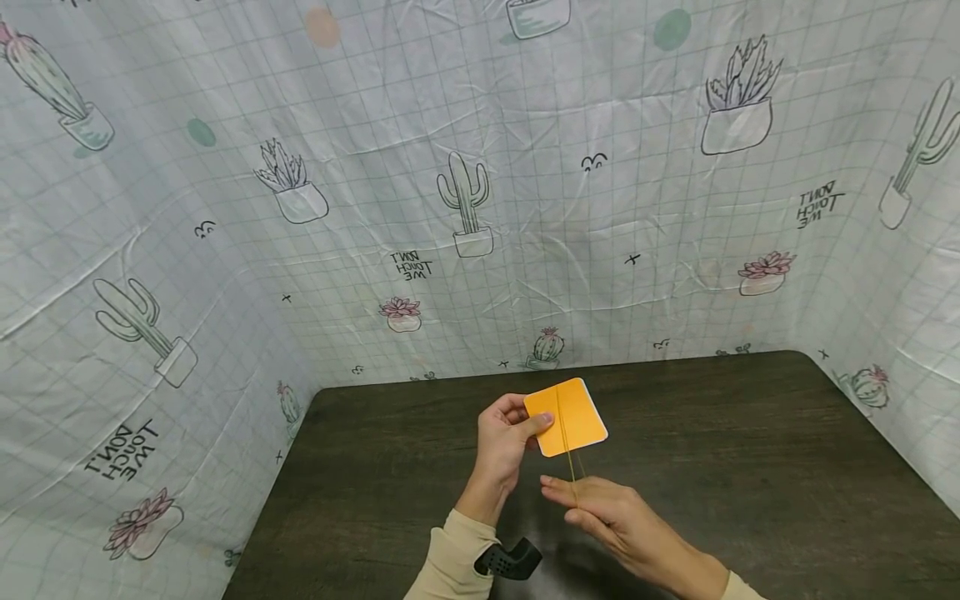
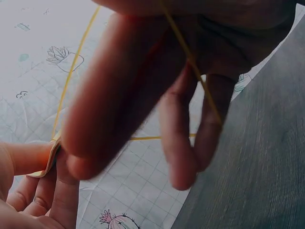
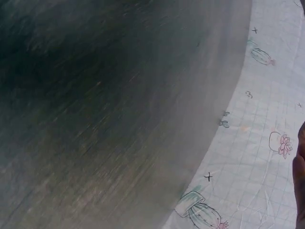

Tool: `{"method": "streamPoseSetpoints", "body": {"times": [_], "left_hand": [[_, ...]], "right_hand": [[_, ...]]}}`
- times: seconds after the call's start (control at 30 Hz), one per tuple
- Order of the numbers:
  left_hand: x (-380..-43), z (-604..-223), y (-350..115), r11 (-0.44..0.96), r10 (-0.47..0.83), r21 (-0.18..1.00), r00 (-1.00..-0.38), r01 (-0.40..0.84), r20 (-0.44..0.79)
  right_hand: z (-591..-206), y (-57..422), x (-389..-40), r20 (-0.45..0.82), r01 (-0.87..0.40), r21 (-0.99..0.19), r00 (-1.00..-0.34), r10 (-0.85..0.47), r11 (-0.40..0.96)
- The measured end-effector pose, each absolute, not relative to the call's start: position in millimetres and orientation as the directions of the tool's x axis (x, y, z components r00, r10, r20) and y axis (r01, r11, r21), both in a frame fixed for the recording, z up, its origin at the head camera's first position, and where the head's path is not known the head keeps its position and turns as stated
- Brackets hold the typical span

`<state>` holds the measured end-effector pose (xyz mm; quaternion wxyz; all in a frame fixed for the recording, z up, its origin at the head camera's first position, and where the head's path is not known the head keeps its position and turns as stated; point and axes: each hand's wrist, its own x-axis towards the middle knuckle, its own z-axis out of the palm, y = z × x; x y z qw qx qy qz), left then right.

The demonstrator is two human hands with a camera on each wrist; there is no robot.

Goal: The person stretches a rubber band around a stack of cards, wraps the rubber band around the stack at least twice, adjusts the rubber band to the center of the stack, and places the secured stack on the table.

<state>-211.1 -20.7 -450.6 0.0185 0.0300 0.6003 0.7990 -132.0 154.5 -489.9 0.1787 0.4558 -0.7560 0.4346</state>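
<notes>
While your left hand [image 1: 502, 440] pinches the orange card [image 1: 583, 412] over the surface [image 1: 375, 475], toward its far edge, and your right hand's [image 1: 617, 510] straight fingers stretch the yellow band [image 1: 571, 465], expect light, fairly stiff card, best held by its left margin.

The head camera looks forward and down from above, well back, over the dark wood-grain bench [image 1: 720, 442] and white cactus-print cloth [image 1: 360, 117]. The left wrist camera faces the cloth from very near — sharing the bare left hand [image 1: 498, 442], bare right hand [image 1: 611, 508] and flat orange card [image 1: 583, 421] with the head view. The right wrist camera, tilted sideways, faces across the bench — sharing its back edge with the head view.
</notes>
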Motion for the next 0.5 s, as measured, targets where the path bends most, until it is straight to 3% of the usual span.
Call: {"method": "streamPoseSetpoints", "body": {"times": [0.17,0.5], "left_hand": [[-210.1,-450.7,-19.5,-0.284,0.065,0.959,-0.997,0.016,0.036],[-210.3,-452.3,-16.6,-0.303,0.051,0.953,-0.999,-0.001,0.015]], "right_hand": [[-489.0,152.7,-131.6,0.702,-0.882,-0.367,-0.471,-0.534,0.296],[-488.3,150.6,-133.0,0.709,-0.871,-0.225,-0.453,-0.54,0.436]]}}
